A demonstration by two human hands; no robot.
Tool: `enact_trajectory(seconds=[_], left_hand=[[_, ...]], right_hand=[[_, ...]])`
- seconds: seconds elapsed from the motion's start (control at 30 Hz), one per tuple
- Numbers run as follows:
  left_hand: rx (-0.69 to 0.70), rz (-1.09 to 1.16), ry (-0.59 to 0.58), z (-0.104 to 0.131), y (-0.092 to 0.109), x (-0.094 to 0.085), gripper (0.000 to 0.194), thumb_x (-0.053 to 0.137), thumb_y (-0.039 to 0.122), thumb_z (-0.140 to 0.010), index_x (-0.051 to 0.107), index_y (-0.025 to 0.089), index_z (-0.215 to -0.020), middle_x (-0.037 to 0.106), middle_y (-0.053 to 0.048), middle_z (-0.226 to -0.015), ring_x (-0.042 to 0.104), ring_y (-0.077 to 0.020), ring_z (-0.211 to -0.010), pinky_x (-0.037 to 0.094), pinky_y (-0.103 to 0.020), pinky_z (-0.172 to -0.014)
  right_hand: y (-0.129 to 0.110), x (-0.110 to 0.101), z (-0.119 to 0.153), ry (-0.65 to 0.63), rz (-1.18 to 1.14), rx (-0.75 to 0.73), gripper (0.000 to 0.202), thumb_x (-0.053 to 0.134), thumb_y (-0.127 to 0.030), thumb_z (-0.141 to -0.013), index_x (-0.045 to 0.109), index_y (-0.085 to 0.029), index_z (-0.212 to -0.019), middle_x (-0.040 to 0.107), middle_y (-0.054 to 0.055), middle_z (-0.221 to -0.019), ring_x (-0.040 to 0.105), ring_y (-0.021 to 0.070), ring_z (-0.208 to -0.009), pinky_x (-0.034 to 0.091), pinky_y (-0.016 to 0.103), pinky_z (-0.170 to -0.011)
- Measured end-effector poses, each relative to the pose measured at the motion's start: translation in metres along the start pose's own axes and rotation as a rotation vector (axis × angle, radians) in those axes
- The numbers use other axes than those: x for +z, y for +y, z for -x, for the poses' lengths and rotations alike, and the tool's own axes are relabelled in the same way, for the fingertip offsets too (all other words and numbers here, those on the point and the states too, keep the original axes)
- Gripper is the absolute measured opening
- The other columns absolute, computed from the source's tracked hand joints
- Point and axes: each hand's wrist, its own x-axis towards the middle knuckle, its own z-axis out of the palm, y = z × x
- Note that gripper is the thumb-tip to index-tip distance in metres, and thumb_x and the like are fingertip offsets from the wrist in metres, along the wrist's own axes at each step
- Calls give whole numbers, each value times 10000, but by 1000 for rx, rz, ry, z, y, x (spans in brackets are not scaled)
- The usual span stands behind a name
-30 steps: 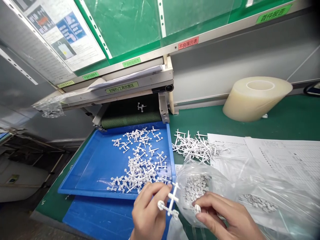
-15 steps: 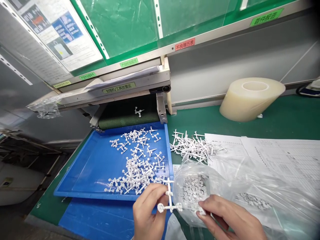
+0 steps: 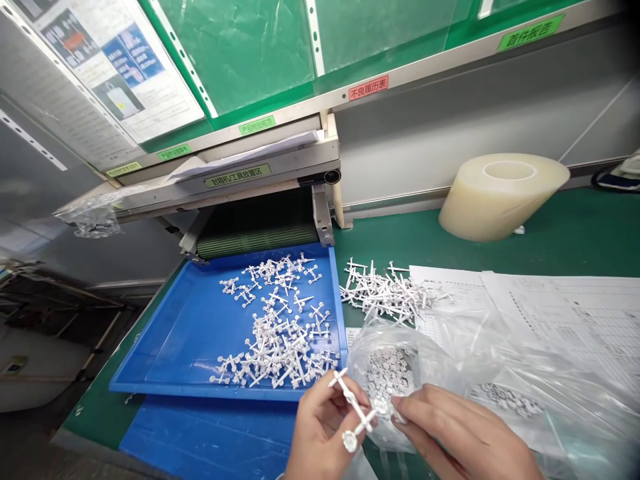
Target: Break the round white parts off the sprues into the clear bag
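Note:
A white plastic moulded sprue [image 3: 356, 405], with a round part at each end of its crossbar, is pinched in my left hand [image 3: 323, 427]. It tilts over the mouth of a clear plastic bag [image 3: 430, 340] that contains many small round white parts [image 3: 390, 373]. My right hand [image 3: 455, 427] has thumb and fingers closed on a small white plastic part, mostly hidden by the fingertips. These fingertips are right beside the sprue's right-hand round part; whether they touch it I cannot tell. More sprues [image 3: 280, 340] with round parts lie heaped in the blue tray [image 3: 175, 333].
A conveyor belt [image 3: 260, 237] ends above the tray's back edge. Bare white sprue sticks [image 3: 383, 290] lie piled right of the tray, partly on paper sheets [image 3: 565, 307]. A large roll of clear tape [image 3: 490, 207] stands behind on the green table [image 3: 390, 233].
My left hand has moved right and slightly down, bringing the tilted sprue to my right fingertips. The sprue that lay on the conveyor belt is gone from it.

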Motion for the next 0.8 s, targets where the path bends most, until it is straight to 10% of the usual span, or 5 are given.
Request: enact_trajectory(seconds=[0.23, 0.47, 0.8], left_hand=[[-14, -106, -64, -5, -8, 13, 329, 743, 392, -661, 531, 146, -712, 516, 13, -651, 430, -83, -570, 345, -175, -541], [-152, -140, -123, -11, -23, 10, 268, 716, 385, -694, 627, 143, -768, 548, -12, -680, 465, -99, -551, 367, -189, -495], [282, -381, -127, -13, -23, 0, 132, 651, 292, -785, 748, 209, -753, 641, -51, -679, 558, -142, -610, 405, -227, -583]], right_hand=[[-1, 0, -1, -156, -44, 62, 196, 373, -134, -894, 519, -200, -780, 543, -6, -618, 537, 125, -530, 426, 213, -495], [29, -14, 35, -231, -116, 553, 283, 280, -286, -931, 352, -240, -661, 452, -47, -553, 478, 123, -480, 371, 207, -455], [115, -8, 107, -138, 342, 603, 227, 433, -306, -838, 637, -221, -787, 736, 117, -796, 694, 316, -725, 531, 383, -614]])
